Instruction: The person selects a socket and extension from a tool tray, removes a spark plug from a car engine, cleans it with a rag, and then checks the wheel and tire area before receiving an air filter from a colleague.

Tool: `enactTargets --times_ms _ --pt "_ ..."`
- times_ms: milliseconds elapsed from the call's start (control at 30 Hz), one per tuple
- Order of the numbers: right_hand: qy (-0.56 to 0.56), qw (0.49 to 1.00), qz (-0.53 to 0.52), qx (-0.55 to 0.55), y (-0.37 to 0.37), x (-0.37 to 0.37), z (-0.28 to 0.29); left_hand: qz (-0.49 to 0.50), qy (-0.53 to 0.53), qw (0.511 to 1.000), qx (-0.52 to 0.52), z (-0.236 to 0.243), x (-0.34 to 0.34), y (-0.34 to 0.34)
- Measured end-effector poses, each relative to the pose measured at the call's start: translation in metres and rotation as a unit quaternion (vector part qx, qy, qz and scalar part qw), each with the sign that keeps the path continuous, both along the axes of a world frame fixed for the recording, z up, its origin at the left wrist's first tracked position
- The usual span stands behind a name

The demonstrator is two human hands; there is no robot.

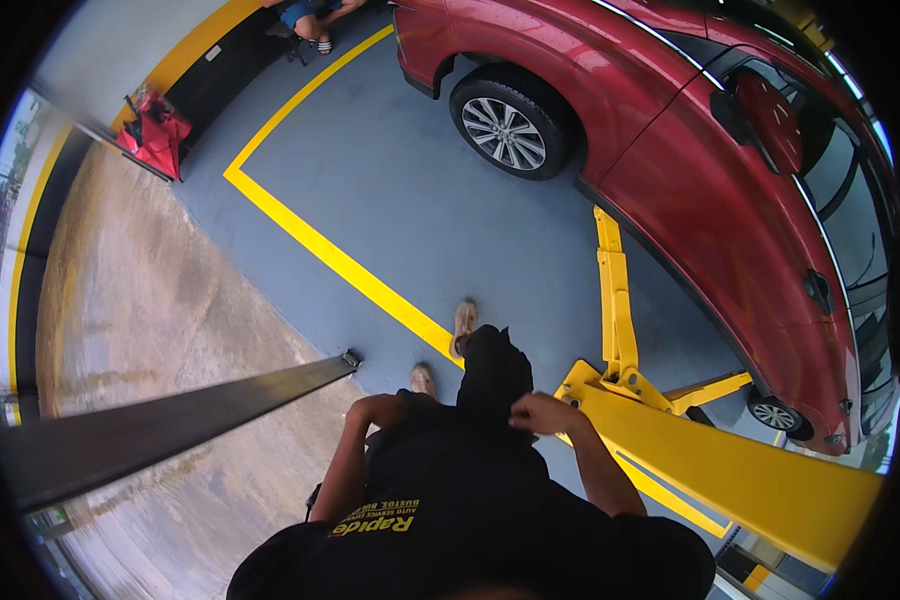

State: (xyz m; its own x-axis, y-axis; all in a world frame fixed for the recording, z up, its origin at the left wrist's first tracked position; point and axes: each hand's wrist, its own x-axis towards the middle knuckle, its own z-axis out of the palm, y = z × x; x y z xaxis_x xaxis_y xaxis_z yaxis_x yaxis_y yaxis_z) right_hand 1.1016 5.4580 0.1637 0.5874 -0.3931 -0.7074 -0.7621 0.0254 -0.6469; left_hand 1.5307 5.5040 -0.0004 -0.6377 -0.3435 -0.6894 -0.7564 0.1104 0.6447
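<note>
My left hand (pixel 377 410) rests at my left hip against the black shirt (pixel 440 470); its fingers are hidden at the cloth. On the other side, my right hand (pixel 540 413) is closed with curled fingers at the edge of my black clothing. Whether it grips the cloth or a small thing cannot be made out. Nearest to that hand is the yellow lift post (pixel 710 460), a short way to its right and apart from it. A yellow lift arm (pixel 613 290) reaches from the post's foot toward the underside of a red car (pixel 660 150).
A dark post (pixel 190 420) slants in from the left. Yellow lines (pixel 340 260) mark the grey floor (pixel 390 180). A red bag-like item (pixel 155 135) stands by the far left wall, and another person (pixel 315 20) sits at the far edge. My shoes (pixel 465 325) straddle the line.
</note>
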Motion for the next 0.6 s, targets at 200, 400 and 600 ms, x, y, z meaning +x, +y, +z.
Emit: enactTargets --times_ms 200,400,600 --pt "-0.053 0.993 -0.04 0.097 -0.1 0.029 -0.033 -0.036 -0.145 0.988 0.046 0.039 0.009 -0.156" --pt "-0.145 0.978 -0.094 0.118 -0.293 0.052 -0.105 -0.13 -0.215 0.963 0.096 0.021 0.016 -0.337" --pt "-0.184 0.753 -0.6 -0.197 -0.529 -0.013 -0.363 0.018 0.029 0.986 0.166 -0.06 -0.074 -0.629"
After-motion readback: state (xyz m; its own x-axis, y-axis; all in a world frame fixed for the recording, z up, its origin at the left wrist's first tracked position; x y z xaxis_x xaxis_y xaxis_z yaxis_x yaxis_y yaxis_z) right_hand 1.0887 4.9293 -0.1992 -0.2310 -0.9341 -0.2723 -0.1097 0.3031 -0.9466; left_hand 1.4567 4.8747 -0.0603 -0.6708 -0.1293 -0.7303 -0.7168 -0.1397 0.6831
